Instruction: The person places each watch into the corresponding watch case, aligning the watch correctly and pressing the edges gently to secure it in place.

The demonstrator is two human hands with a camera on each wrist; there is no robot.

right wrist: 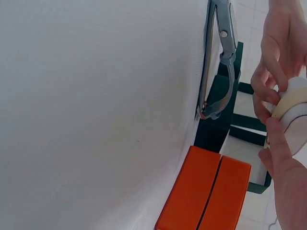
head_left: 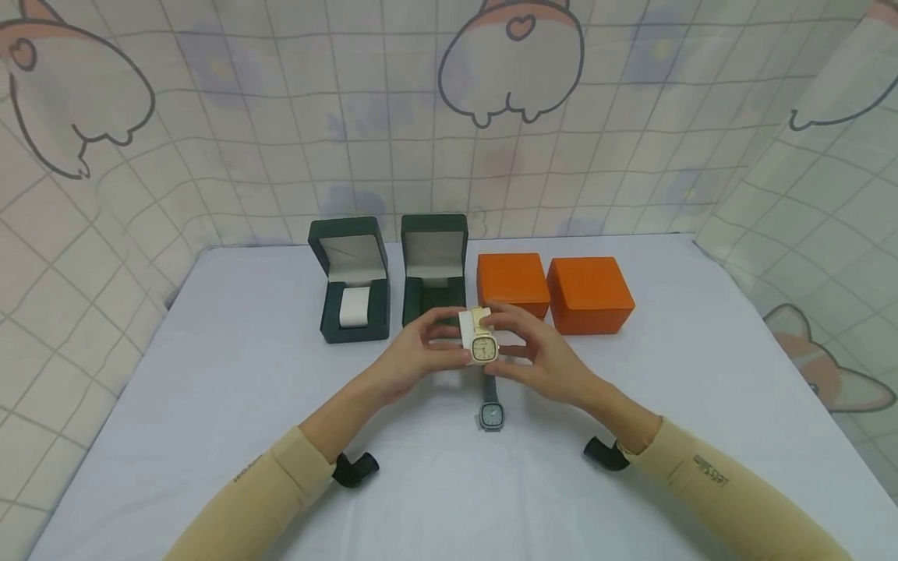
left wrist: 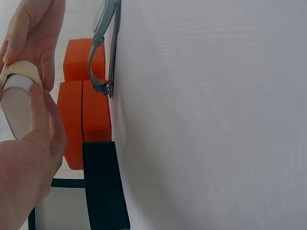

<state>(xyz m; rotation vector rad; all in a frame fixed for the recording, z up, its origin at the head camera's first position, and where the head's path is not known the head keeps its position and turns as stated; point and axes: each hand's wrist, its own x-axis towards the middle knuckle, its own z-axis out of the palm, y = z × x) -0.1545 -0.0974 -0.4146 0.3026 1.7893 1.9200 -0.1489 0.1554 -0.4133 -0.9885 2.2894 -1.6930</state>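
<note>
A cream-yellow watch (head_left: pixel 484 347) with a squarish dial lies against a white watch cushion (head_left: pixel 465 327), raised above the table in front of the boxes. My left hand (head_left: pixel 417 354) grips the cushion from the left. From the right, my right hand (head_left: pixel 543 354) pinches the watch, its fingers at the strap and its thumb near the case. In the left wrist view the cream strap (left wrist: pixel 24 69) curves across one end of the cushion (left wrist: pixel 19 108); whether it goes fully round is hidden. Below the hands lies a grey watch (head_left: pixel 492 415) with a dark strap.
Two open dark green boxes (head_left: pixel 354 335) stand behind the hands; the left one holds a white cushion (head_left: pixel 354 307). The other green box (head_left: pixel 434 245) is partly covered by my left hand. Two shut orange boxes (head_left: pixel 514 278) (head_left: pixel 592 294) stand to its right on the white table (head_left: pixel 245 335).
</note>
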